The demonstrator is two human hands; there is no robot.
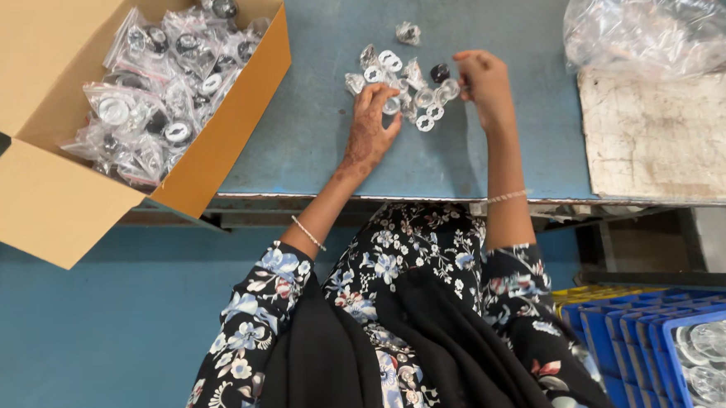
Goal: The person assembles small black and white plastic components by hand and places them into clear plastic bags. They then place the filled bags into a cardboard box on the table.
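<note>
Sorting through the small pile of clear packets (402,82) is where your hands are now: it lies on the blue table (310,140) straight ahead of you, at twelve o'clock. Most of the packets hold pale round rings, and one dark round part (440,72) sits at the pile's two o'clock edge. Your left hand (373,125) rests flat at the pile's seven o'clock side, fingers spread loosely and touching the nearest packets, closed on nothing that I can see. Your right hand (482,82) is at the pile's three o'clock edge, its fingertips pinched narrowly around one small clear piece just beside the dark part.

As for progress, I judge you are partway through. The cardboard box (211,146) at your ten o'clock is well filled with bagged parts (162,82), dark and pale ones mixed, while only this small loose pile remains on the table between your hands.

Farther out, a crumpled clear plastic bag (651,19) lies at two o'clock over a worn white board (670,138). Down at five o'clock, a stack of blue trays (634,322) holds clear round covers (723,359).
</note>
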